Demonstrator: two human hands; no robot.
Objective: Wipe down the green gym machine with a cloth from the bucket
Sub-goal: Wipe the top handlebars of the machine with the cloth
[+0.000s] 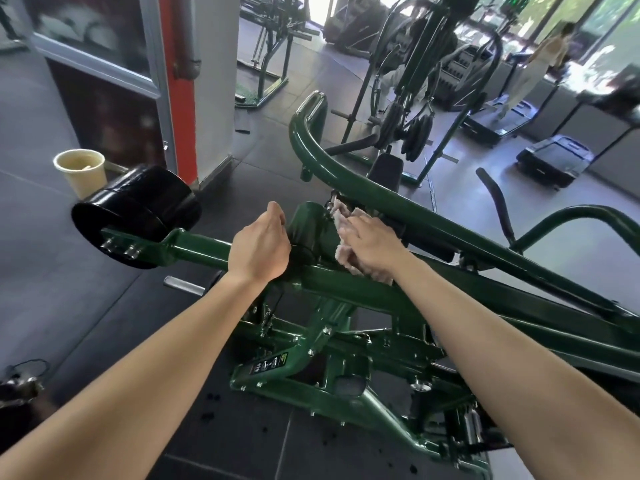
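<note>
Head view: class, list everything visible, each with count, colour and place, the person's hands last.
green gym machine: one, dark green, centre to right.
roller pad: one, black, machine's left end.
paper cup: one, cream, behind the roller pad.
cloth: one, pale pink, on the machine's pivot.
weight plates: several, black, rack behind.
treadmills: two, dark grey, far right.
person: one, pale clothes, far right background.
left hand: one, gripping the machine's bar.
right hand: one, pressing the cloth.
</note>
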